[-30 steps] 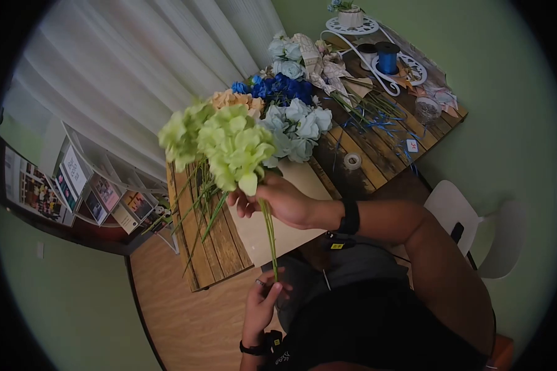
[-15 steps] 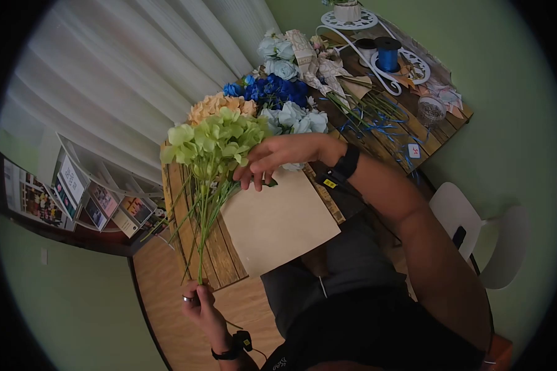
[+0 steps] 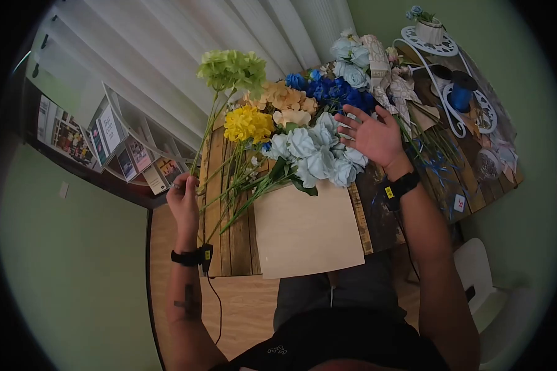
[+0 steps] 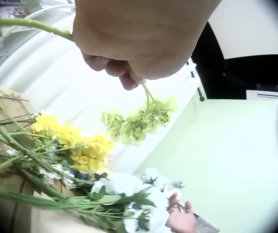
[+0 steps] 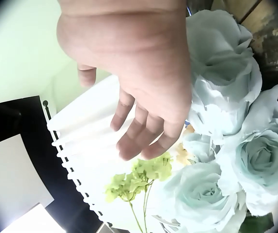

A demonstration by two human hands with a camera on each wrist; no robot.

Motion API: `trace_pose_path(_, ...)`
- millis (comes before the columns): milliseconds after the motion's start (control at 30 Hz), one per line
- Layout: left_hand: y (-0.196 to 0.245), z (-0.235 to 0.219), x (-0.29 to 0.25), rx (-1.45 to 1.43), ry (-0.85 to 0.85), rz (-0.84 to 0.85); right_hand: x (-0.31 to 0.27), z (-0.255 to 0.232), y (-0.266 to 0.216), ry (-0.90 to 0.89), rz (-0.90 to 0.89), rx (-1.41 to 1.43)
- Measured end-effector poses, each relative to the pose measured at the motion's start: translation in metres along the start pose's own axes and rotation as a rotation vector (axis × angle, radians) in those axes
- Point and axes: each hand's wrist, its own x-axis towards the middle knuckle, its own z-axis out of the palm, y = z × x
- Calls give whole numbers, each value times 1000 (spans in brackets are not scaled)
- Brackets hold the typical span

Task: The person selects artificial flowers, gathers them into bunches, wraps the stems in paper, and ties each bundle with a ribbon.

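My left hand (image 3: 184,199) pinches the stems of the green hydrangeas (image 3: 232,70), holding them upright at the table's left side. In the left wrist view, one stem (image 4: 32,23) runs out past the curled fingers, and the green heads show beyond them. My right hand (image 3: 374,141) is held palm up with spread fingers, nothing in it, beside the light blue roses (image 3: 312,154). Those roses fill the right side of the right wrist view. Yellow flowers (image 3: 249,125) lie left of the roses, with peach hydrangeas (image 3: 284,99) and dark blue flowers (image 3: 343,94) behind.
Brown paper (image 3: 309,232) lies at the front of the wooden table (image 3: 232,256). Farther right are a wrapped bouquet (image 3: 380,65), a blue ribbon spool (image 3: 462,93), a white metal stand (image 3: 427,40) and a clear round container (image 3: 487,164). A white chair (image 3: 476,266) stands at right.
My left hand has carried the green hydrangeas up and to the left, off the other flowers. My right hand has let go of their stems and moved right, turning palm up.
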Motion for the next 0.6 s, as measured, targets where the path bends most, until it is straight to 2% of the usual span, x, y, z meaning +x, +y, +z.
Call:
trace_pose_path(33, -15, 8, 14, 81, -2, 112, -1, 0, -1, -3, -7, -7)
trace_pose_path(133, -37, 31, 44, 208, -10, 53, -1, -3, -3, 7, -14, -15)
trace_pose_path(267, -84, 58, 74, 394, 9, 62, -1, -9, -1, 26, 9, -31)
trace_pose_path(367, -109, 75, 80, 483, -123, -72, -1, -11, 0, 42, 30, -49)
trace_pose_path(400, -127, 76, 83, 477, -129, -72, -1, -11, -1, 39, 37, -56)
trace_pose_path(433, -158, 73, 87, 495, -241, -113, -1, -12, -1, 37, 44, -64)
trace_pose_path(467, -163, 75, 89, 512, -353, -153, -1, -12, -1, 44, 42, -70)
trace_pose_path(500, -169, 75, 91, 492, -343, -214, -1, -13, -1, 51, 37, -72)
trace_pose_path(533, -155, 79, 87, 489, -353, -214, -1, -14, -2, 54, 47, -80)
trace_pose_path(600, -107, 86, 77, 646, -92, 114, -1, -13, -1, 84, 58, -101)
